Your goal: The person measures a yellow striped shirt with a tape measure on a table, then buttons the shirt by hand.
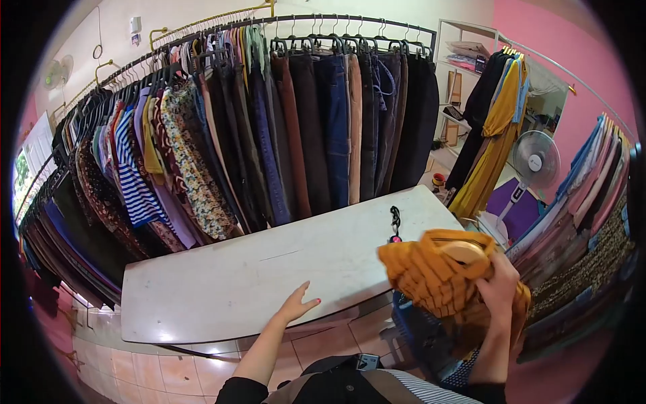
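My right hand [500, 283] is closed on a mustard-orange garment [431, 273] with ruffled dark stripes, near its collar. The garment hangs bunched over the right end of the white table [215, 289] and past its front edge. My left hand [296, 306] is over the table's front edge with its fingers apart and nothing in it. Just behind the garment, a black cord with a pink piece [395, 238] lies on the table.
A long rack of hanging clothes [340, 121] stands behind the table. More clothes hang at the right [572, 215], beside a standing fan [535, 160]. Dark blue items [420, 337] are below the garment, in front of the table.
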A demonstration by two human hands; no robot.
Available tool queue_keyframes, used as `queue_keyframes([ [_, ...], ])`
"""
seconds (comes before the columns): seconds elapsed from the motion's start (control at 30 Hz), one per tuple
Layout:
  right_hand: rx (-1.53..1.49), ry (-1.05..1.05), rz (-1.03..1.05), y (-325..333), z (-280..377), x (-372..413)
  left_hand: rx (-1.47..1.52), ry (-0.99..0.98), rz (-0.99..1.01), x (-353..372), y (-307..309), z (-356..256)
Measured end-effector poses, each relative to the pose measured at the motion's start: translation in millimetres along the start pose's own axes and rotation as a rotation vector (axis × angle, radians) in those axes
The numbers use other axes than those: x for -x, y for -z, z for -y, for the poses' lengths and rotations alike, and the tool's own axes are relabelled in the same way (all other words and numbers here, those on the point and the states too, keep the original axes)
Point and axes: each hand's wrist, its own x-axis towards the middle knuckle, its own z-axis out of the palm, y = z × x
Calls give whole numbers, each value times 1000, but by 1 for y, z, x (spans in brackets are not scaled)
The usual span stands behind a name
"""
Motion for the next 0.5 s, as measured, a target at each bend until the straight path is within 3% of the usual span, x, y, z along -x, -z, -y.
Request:
queue_keyframes([
  [0.2, -215, 336, 226, -30, 140, -18, -166, -276, -216, 66, 81, -89],
  [0.23, -276, 367, 244, -33, 160, -19, -219, -385, -330, 76, 90, -92],
  [0.33, -416, 418, 256, -46, 203, -27, 302, -213, -137, 119, 128, -96],
  [0.37, -458, 426, 252, -53, 214, -28, 349, -242, -272, 138, 133, -102],
  [0.47, -584, 430, 277, -80, 242, -26, 213, -331, -442, 177, 162, -76],
  [0.5, -621, 408, 325, -89, 249, -24, 290, -304, -472, 190, 166, -81],
])
